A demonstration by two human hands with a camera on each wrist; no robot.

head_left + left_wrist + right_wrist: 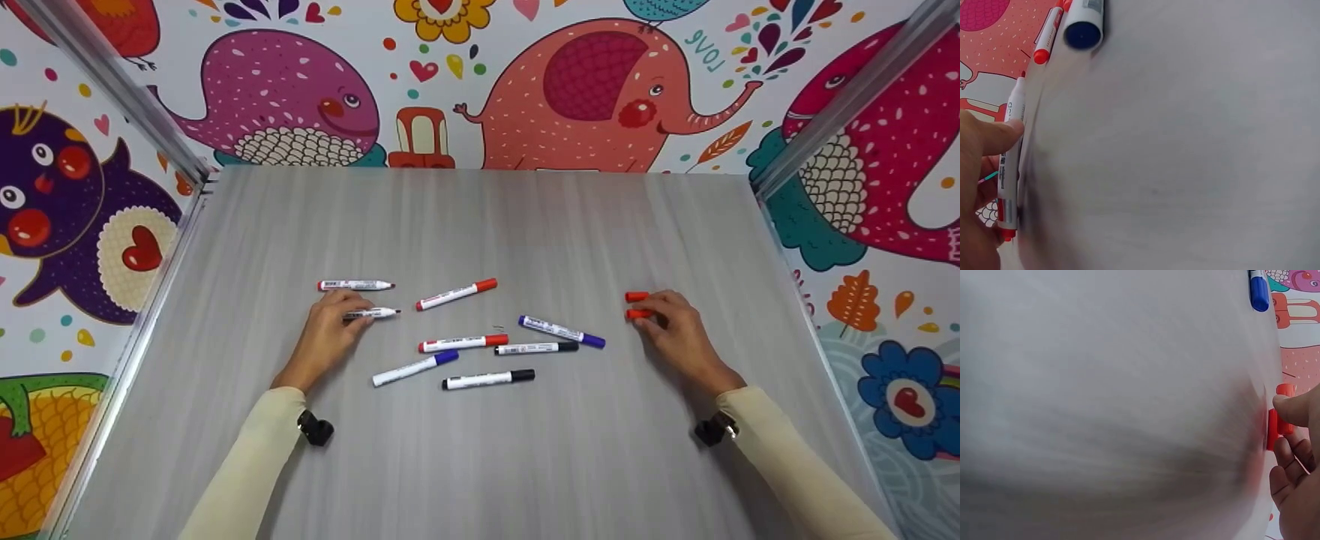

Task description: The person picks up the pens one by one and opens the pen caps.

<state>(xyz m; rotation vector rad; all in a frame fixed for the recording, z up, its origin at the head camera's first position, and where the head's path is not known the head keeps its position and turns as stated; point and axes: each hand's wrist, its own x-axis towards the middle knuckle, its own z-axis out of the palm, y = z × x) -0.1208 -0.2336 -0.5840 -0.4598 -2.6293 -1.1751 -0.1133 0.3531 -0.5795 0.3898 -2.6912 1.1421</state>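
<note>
My left hand pinches an uncapped whiteboard marker between thumb and fingers. In the left wrist view this marker has a white body, a red end and a bare red tip. Just beyond the hand, another uncapped marker with a red end lies on the table. Far to the right, the thumb and fingers of my right hand pinch a red marker cap. Right beside it is a second red cap, also visible in the right wrist view behind the pinched one.
Between the hands lie capped markers: two red, the farther red marker and the nearer red marker; two blue, one blue marker and another; two black, one black marker and another. Patterned walls edge the grey table.
</note>
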